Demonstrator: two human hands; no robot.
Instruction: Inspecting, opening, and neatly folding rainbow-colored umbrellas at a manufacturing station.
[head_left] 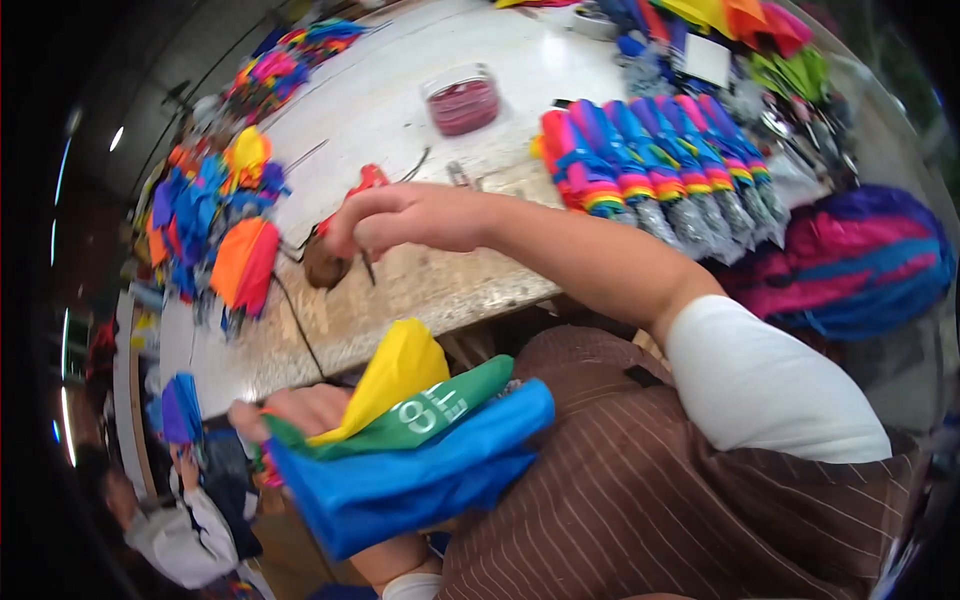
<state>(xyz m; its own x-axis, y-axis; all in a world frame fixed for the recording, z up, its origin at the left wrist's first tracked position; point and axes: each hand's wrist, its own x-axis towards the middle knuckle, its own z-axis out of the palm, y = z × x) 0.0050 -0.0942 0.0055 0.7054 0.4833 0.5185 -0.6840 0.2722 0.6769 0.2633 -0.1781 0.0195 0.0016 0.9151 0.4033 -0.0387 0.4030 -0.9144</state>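
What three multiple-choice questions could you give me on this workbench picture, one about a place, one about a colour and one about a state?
1. Where is the clear tub of dark red stuff?
A. On the worktable, beyond the right hand
B. In the left hand
C. On the lap

2. Which colour is the outermost panel of the folded fabric bundle?
A. Pink
B. Blue
C. White

3. What is the right hand doing?
A. Lying flat and open
B. Pinching a thin tool
C. Resting on the lap

Answers:
1 A: the tub stands on the worktable, far from both hands.
2 B: the left hand grips the fabric bundle, blue outside, with green and yellow inside.
3 B: the right hand has its fingers closed on a thin tool above the table.
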